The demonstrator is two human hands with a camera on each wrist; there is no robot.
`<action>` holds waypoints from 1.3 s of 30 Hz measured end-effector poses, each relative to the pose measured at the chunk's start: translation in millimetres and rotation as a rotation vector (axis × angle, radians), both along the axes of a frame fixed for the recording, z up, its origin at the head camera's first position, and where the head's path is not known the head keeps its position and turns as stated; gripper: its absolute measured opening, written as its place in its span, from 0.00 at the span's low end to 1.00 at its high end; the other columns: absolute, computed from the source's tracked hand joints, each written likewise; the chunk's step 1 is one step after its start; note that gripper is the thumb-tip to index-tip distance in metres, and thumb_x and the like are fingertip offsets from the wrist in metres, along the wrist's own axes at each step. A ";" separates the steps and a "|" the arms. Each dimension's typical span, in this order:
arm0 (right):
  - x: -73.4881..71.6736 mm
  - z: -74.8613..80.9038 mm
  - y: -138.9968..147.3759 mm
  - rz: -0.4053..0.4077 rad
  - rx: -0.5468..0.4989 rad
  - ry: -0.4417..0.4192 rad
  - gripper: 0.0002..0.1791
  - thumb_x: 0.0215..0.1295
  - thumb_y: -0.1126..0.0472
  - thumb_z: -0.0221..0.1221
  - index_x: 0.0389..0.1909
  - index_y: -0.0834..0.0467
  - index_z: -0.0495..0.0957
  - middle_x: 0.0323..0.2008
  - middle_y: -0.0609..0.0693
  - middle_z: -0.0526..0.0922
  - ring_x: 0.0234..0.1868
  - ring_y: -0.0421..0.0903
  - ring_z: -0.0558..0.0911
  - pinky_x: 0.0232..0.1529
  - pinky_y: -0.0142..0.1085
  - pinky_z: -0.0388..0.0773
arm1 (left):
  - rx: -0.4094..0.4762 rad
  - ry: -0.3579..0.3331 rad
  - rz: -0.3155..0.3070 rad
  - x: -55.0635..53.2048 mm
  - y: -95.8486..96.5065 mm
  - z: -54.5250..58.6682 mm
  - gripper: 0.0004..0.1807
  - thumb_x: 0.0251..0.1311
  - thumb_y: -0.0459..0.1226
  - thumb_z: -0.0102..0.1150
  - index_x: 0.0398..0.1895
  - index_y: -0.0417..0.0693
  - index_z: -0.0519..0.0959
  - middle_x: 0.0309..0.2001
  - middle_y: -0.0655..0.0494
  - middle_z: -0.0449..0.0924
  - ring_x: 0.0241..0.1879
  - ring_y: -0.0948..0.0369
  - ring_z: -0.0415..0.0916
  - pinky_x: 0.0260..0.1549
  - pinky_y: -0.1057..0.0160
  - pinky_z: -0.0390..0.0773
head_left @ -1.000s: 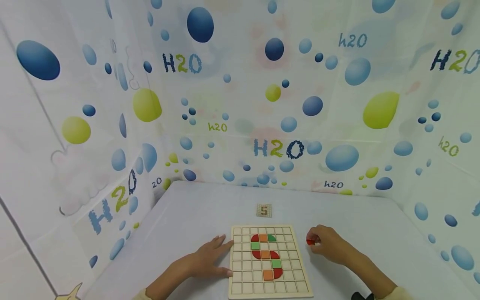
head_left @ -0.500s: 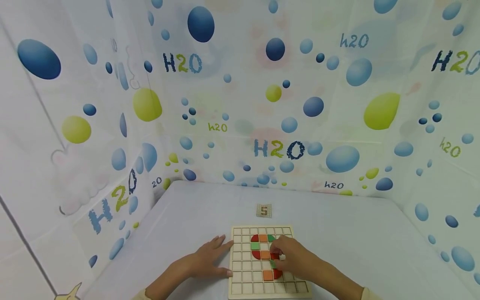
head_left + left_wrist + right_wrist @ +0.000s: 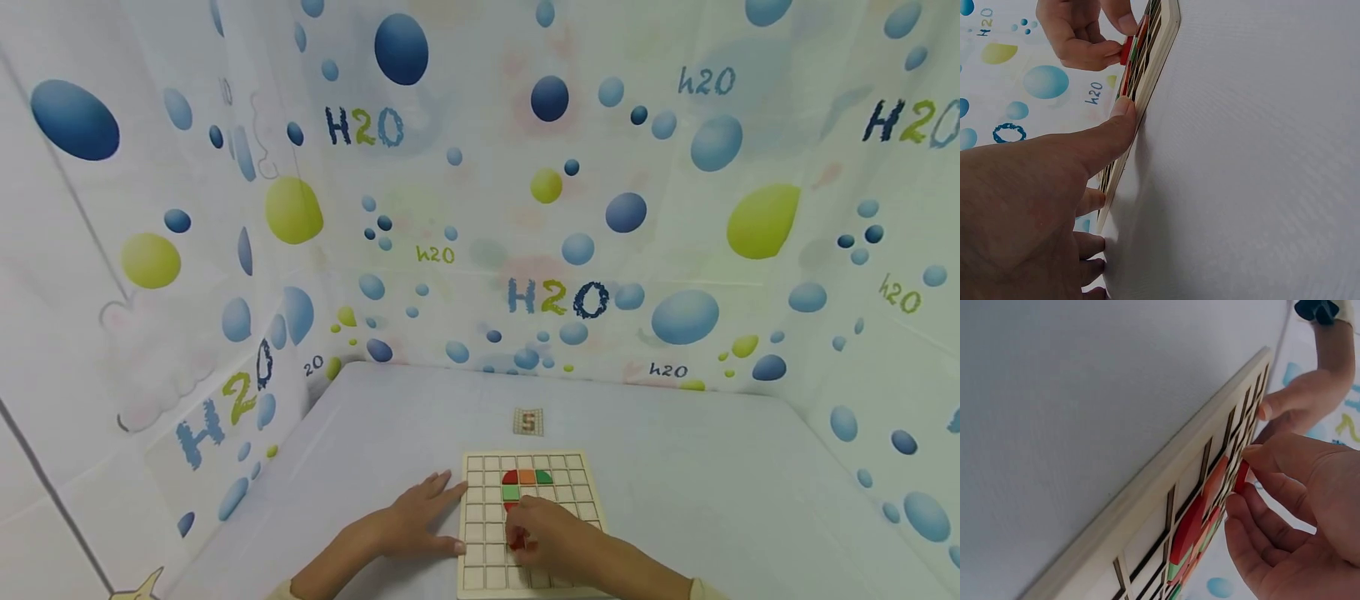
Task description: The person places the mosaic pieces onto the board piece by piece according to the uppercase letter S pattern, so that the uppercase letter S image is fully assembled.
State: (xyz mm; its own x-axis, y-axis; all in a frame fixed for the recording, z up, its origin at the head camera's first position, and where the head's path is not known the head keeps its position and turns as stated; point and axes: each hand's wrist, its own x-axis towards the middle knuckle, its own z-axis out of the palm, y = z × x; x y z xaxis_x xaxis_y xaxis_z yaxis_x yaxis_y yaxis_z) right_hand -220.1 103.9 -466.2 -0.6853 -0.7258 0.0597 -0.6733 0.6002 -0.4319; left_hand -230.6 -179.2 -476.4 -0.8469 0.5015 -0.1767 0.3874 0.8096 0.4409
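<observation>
A wooden grid board lies on the white table. Rounded red and green pieces and square orange and light green tiles form a curve on it, its lower part hidden behind my right hand. Between thumb and fingers, that hand pinches a red tile low over the grid, just past an orange tile in the right wrist view. My left hand is spread at the board's left side, thumb and forefinger touching its edge.
Behind the board lies a small card with an S-shaped pattern on a grid. White curtains printed with blue and green drops and H2O lettering surround the table at the back and sides.
Holding the red tile, my right hand has come from right of the board to over its lower middle, covering the lower pieces. The left hand stays in place.
</observation>
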 end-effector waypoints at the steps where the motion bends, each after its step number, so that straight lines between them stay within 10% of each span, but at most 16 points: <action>1: 0.5 -1.8 -0.2 0.005 0.011 0.014 0.09 0.67 0.61 0.71 0.34 0.45 0.82 0.35 0.32 0.75 0.37 0.29 0.71 0.40 0.24 0.77 | 0.000 0.002 0.000 0.2 0.3 -0.2 0.50 0.65 0.61 0.67 0.83 0.49 0.60 0.83 0.34 0.51 0.82 0.34 0.48 0.76 0.31 0.56; 27: 3.3 -5.8 -3.0 0.058 0.013 0.164 0.05 0.66 0.59 0.73 0.34 0.46 0.86 0.35 0.33 0.79 0.38 0.26 0.75 0.46 0.28 0.80 | -0.003 0.017 -0.003 -3.9 -2.3 -7.3 0.51 0.64 0.63 0.67 0.84 0.51 0.59 0.83 0.34 0.51 0.82 0.35 0.48 0.76 0.32 0.56; 39: 5.6 -4.7 0.4 -0.021 0.095 0.134 0.08 0.69 0.52 0.71 0.33 0.40 0.81 0.32 0.30 0.72 0.35 0.28 0.70 0.40 0.34 0.66 | 0.005 0.008 0.001 -2.5 -1.4 -6.1 0.51 0.64 0.62 0.68 0.84 0.51 0.59 0.83 0.34 0.51 0.82 0.35 0.48 0.76 0.31 0.55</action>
